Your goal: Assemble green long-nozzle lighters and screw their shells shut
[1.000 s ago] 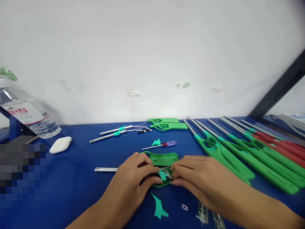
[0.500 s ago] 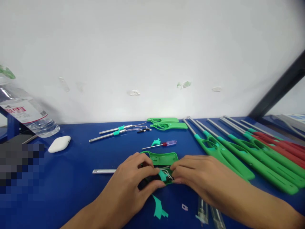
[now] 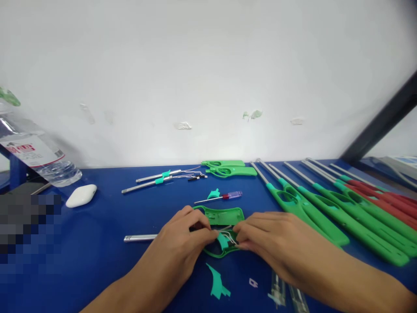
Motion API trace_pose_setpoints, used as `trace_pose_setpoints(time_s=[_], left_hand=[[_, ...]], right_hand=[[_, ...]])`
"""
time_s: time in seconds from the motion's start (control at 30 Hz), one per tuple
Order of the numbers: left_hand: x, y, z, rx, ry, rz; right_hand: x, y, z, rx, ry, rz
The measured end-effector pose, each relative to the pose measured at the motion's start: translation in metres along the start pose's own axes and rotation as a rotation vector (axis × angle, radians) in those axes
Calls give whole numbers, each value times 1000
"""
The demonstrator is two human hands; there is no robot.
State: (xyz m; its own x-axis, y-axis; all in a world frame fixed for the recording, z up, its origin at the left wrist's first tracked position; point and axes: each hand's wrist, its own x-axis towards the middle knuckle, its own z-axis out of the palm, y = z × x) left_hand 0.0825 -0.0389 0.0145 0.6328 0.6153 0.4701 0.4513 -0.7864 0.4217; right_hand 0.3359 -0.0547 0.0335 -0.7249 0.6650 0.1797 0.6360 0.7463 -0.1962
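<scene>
A green utility-lighter half shell [image 3: 219,255] lies open on the table between my hands. White wires [image 3: 230,237] and a teal trigger [image 3: 223,241] sit inside it. My left hand [image 3: 187,237] is closed, thumb and index finger pinching at the trigger end of the shell. A metal lighter tube [image 3: 140,238] sticks out to the left from beneath that hand. At the shell's other end, my right hand [image 3: 265,230] has its fingers closed on the edge beside the wires; its fingertips partly hide what they grip. The matching green half shell [image 3: 224,216] rests just behind.
Behind are a screwdriver [image 3: 233,195], wired metal tubes [image 3: 146,185] and green shells [image 3: 231,172]. Several assembled lighters [image 3: 312,213] line the right. A loose teal trigger [image 3: 216,280] and clear parts [image 3: 278,289] lie in front; a white case [image 3: 81,196] and water bottle [image 3: 48,156] stand left.
My left thumb has lifted toward the index finger, uncovering the shell's green loop; the dark shape under that hand no longer shows. The metal tube has shifted slightly left. My right hand barely moves.
</scene>
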Motion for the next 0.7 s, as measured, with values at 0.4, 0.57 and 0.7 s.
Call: trace_pose_setpoints(time_s=[0.4, 0.57, 0.7], left_hand=[[-1, -6, 0, 116, 21, 107], [-2, -6, 1, 68, 13, 112], [-2, -5, 2, 58, 1, 104]], right_hand=[[2, 2, -1, 6, 17, -21], [1, 6, -1, 3, -11, -31], [0, 9, -3, 20, -26, -10]])
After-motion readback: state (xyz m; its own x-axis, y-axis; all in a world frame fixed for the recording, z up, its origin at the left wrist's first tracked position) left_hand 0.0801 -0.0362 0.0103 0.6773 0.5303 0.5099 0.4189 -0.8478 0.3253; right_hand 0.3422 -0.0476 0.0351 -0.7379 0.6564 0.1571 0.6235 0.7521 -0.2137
